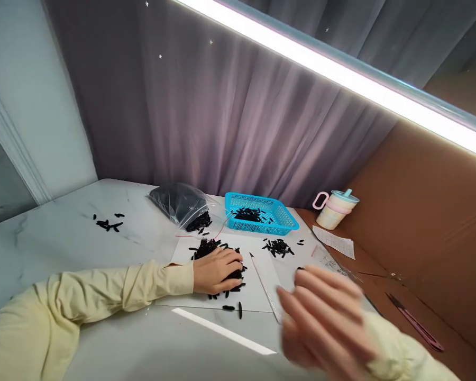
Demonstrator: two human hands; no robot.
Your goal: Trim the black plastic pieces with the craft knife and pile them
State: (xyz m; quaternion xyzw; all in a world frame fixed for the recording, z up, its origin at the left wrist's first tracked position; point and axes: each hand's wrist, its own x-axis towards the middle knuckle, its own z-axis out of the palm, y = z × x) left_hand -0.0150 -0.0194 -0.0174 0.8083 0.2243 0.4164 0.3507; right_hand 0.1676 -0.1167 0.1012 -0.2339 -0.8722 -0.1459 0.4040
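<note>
My left hand (218,270) lies palm down on a pile of small, long black pieces (206,248), its fingers loosely spread. The pile rests on a white sheet (257,296), with a few pieces strewn near the sheet's front edge. Raised above the table at the lower right, my right hand (325,317) is blurred by motion. Its fingers look curled and close together, and a tiny dark spot shows near one fingertip; what they hold, if anything, I cannot make out. A smaller heap of black pieces (278,247) lies between the hands, farther back.
Behind the pile stand a blue basket (262,228) holding black pieces and a clear bag (178,201) full of them. More pieces (109,225) lie at left. To the right are a cup (335,211), a paper slip (335,242) and pink-handled tweezers (416,324). A bright lamp (321,63) hangs overhead.
</note>
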